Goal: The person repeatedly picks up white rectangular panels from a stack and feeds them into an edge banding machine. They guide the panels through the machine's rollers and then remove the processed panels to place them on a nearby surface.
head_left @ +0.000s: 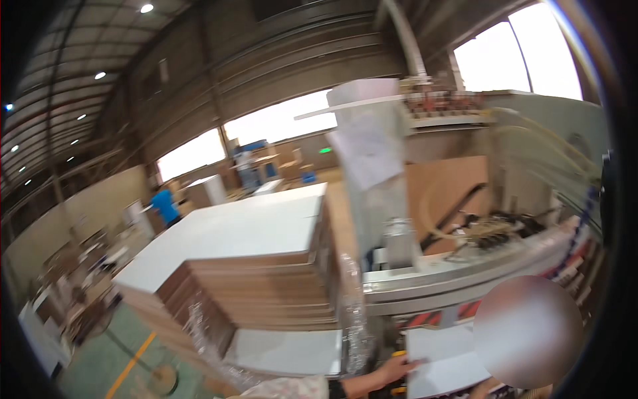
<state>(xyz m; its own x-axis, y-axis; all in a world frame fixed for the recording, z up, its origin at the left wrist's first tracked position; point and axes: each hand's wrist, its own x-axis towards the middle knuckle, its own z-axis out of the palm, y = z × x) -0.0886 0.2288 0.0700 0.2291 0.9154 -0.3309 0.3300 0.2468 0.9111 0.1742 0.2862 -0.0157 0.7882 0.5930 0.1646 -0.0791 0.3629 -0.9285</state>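
Note:
My left hand (pixel 395 368), at the end of a pale patterned sleeve with a dark cuff, is at the left edge of a white panel (pixel 435 376). Its fingers are closed on that edge, with a fingertip over the top face. Something small and yellow (pixel 399 354) shows just behind the hand. At the bottom edge, by the panel's near side, a bit of skin appears to be my right hand (pixel 486 388); its fingers are hidden. A round blurred patch covers the panel's right part.
A tall stack of white-faced boards (pixel 246 223) stands to the left, with clear plastic wrap (pixel 354 319) hanging on it. Ahead on the right is a machine (pixel 425 282) with a metal rail and hoses. A person in blue (pixel 164 205) is far left. Yellow line (pixel 133 366) marks the green floor.

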